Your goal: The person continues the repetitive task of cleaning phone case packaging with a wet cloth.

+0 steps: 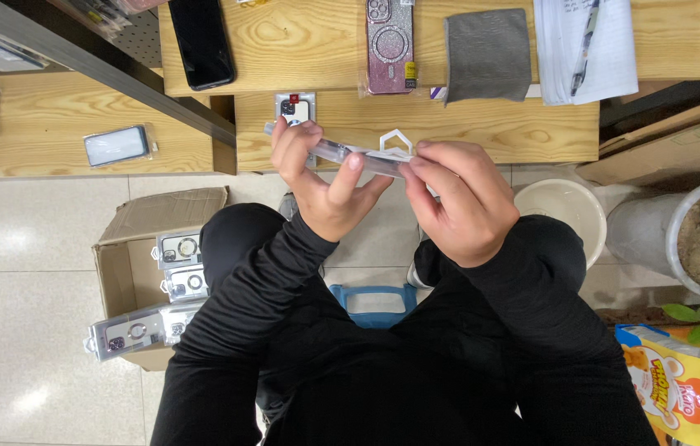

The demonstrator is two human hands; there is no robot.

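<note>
Both hands hold a clear packaged phone case edge-on in front of the wooden table's front edge. My left hand grips its left end, fingers wrapped over the top and the thumb pressed on the near side. At the right end, my right hand pinches the package near its white hanging tab. On the table beyond lie a black phone, a glittery pink phone case in a clear bag, a grey cloth and a small boxed item.
An open cardboard box with several packaged phone cases sits on the tiled floor at left. A white bucket and a potted plant stand at right, with a snack bag below. Another packaged case lies on a side shelf.
</note>
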